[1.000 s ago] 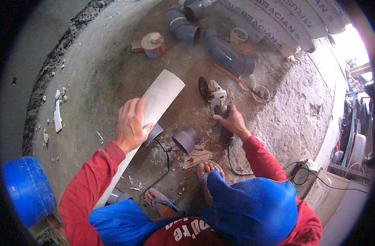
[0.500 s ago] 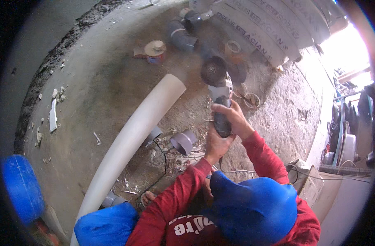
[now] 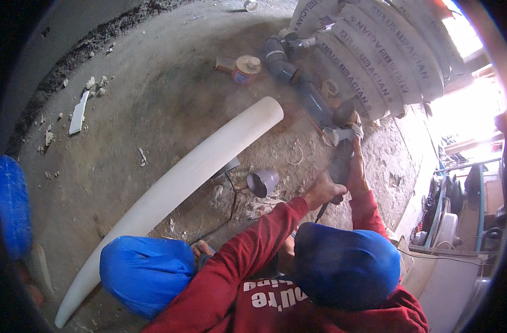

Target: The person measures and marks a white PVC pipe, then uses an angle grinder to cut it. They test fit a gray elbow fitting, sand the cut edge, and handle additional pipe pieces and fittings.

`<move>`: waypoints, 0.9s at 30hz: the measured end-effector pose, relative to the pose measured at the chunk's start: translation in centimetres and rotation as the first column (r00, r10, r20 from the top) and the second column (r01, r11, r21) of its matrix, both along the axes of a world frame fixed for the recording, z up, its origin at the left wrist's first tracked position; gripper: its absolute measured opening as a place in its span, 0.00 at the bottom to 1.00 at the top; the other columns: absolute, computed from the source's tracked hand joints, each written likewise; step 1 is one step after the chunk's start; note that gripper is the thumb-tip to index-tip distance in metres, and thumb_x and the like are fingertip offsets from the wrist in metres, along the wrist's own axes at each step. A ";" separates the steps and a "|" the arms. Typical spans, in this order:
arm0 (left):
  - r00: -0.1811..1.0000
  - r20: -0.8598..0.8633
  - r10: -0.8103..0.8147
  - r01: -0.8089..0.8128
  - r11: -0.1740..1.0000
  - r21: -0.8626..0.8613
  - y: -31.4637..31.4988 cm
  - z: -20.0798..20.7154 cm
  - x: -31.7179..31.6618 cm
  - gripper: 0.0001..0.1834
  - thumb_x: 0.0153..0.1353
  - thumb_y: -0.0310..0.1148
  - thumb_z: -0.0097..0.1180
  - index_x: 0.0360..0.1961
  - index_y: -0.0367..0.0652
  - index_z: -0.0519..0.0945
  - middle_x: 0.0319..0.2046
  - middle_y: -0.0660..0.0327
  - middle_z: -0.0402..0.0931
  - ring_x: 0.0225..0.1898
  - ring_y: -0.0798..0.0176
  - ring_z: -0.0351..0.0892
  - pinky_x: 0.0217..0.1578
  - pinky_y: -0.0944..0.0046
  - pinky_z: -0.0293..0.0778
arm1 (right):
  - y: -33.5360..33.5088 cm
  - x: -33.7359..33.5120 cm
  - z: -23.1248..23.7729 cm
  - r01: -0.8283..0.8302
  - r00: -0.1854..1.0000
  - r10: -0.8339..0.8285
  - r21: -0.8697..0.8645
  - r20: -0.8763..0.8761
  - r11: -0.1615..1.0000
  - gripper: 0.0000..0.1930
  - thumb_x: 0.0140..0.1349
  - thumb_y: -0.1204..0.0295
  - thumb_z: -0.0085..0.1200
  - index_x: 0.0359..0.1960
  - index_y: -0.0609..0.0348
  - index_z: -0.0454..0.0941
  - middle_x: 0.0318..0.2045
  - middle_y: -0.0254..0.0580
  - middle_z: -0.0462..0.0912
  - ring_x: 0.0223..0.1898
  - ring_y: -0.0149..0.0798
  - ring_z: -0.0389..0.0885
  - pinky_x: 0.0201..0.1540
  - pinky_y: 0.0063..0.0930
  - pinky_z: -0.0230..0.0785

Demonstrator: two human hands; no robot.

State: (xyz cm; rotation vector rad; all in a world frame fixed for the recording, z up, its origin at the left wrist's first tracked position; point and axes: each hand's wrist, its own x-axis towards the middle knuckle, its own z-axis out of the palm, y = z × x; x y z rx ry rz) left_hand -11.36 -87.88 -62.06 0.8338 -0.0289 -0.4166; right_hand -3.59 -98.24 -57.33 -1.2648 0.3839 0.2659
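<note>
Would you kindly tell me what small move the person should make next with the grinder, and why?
I would probably ease the grinder slightly back from the grey pipe: the left hand and right hand both grip it, and its front end overlaps the pipe in this view, though whether they touch is unclear.

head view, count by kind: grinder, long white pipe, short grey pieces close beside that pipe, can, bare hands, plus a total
Grinder: 1
White pipe: 1
Grey pieces in view: 2
Can: 1
Hands (left hand, right hand): 2
Total: 7
</note>
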 end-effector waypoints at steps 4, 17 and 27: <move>0.994 -0.027 -0.108 0.104 0.988 -0.117 -0.6 0.7 -1.4 0.27 0.51 0.21 0.62 0.54 0.35 0.70 0.33 0.55 0.77 0.20 0.66 0.76 0.17 0.64 0.74 | -1.1 -1.5 1.2 -0.002 1.000 -0.001 -0.148 -0.017 0.989 0.31 0.68 0.35 0.45 0.43 0.54 0.77 0.27 0.37 0.79 0.23 0.36 0.78 0.27 0.32 0.74; 0.910 0.261 0.322 -0.391 0.876 0.283 -2.0 0.4 -2.6 0.41 0.47 0.35 0.71 0.61 0.35 0.63 0.42 0.47 0.77 0.44 0.51 0.82 0.45 0.53 0.78 | 1.5 1.0 4.7 -0.414 0.896 0.430 -0.565 -0.113 0.714 0.12 0.57 0.72 0.64 0.42 0.58 0.77 0.27 0.33 0.79 0.22 0.30 0.79 0.24 0.29 0.75; 0.759 0.587 -0.281 -0.603 0.036 0.797 20.3 -0.5 0.9 0.15 0.52 0.41 0.66 0.32 0.39 0.80 0.28 0.46 0.79 0.33 0.41 0.81 0.36 0.45 0.75 | 4.2 5.0 1.4 -0.511 0.708 0.706 -0.673 0.023 0.535 0.23 0.46 0.74 0.68 0.46 0.64 0.77 0.35 0.33 0.81 0.34 0.29 0.79 0.40 0.26 0.73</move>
